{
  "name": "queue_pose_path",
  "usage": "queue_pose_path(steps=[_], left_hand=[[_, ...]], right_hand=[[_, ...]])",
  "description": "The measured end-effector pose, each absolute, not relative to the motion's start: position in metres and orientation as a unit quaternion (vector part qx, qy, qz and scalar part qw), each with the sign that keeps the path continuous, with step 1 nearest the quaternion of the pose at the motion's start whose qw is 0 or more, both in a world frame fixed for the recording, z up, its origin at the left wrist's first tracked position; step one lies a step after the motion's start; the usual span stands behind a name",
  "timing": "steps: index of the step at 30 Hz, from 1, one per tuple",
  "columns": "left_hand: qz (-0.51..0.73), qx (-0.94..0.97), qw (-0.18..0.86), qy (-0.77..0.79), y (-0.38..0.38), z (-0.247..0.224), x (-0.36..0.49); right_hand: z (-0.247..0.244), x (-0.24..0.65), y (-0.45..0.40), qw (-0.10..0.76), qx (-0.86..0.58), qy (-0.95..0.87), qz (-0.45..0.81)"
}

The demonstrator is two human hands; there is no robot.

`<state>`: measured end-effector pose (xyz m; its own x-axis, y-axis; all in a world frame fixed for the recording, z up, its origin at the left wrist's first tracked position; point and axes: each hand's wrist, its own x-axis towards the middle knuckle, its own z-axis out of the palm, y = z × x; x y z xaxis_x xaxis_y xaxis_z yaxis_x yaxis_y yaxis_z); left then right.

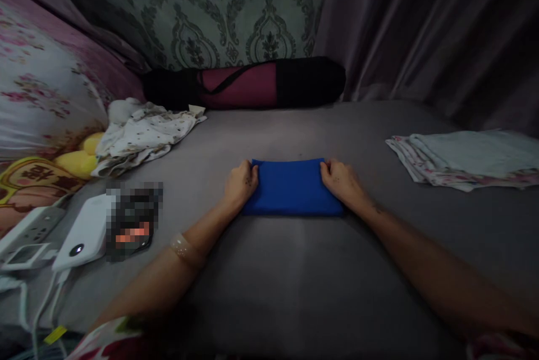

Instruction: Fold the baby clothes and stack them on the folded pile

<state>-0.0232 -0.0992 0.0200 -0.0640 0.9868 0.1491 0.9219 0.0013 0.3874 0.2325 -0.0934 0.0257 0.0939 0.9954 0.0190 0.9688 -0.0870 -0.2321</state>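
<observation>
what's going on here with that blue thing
A person has both bare hands on a folded blue cloth, the left hand gripping near its far left corner and the right hand near its far right one. It forms a neat rectangle and seems to rest on the gray sheet. A stack of folded fabric lies to the right; a rumpled spotted cloth lies to the left.

- The left hand (243, 183) and right hand (340, 180) hold a blue cloth (292, 188) by its sides.
- A long bag (244, 86) lies by the wall (231, 26).
- Folded cloths (467, 155) sit on the right.
</observation>
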Motion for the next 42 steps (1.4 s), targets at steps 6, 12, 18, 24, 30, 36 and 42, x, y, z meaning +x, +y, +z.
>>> queue_pose_path(steps=[6,12,18,24,30,36,42], left_hand=[[0.236,0.644,0.122,0.717,-0.098,0.018,-0.034],[0.3,0.758,-0.01,0.579,-0.118,0.039,-0.015],[0.169,0.842,0.021,0.512,-0.135,0.03,0.023],[0.072,0.834,0.053,0.545,-0.136,0.014,0.022],[0.051,0.831,0.044,0.552,-0.134,0.017,0.023],[0.093,0.821,-0.004,0.563,-0.134,0.022,0.019],[0.065,0.818,0.015,0.571,-0.13,0.014,0.016]], right_hand=[[0.032,0.238,-0.093,0.09,-0.734,-0.666,0.094],[0.061,0.215,-0.119,0.15,-0.662,-0.735,-0.007],[0.036,0.177,-0.133,0.166,-0.479,-0.862,0.014],[0.01,0.175,-0.133,0.108,-0.488,-0.865,0.054],[0.013,0.175,-0.132,0.103,-0.495,-0.861,0.052],[0.021,0.179,-0.129,0.12,-0.53,-0.839,0.013],[0.01,0.182,-0.124,0.086,-0.551,-0.83,0.017]])
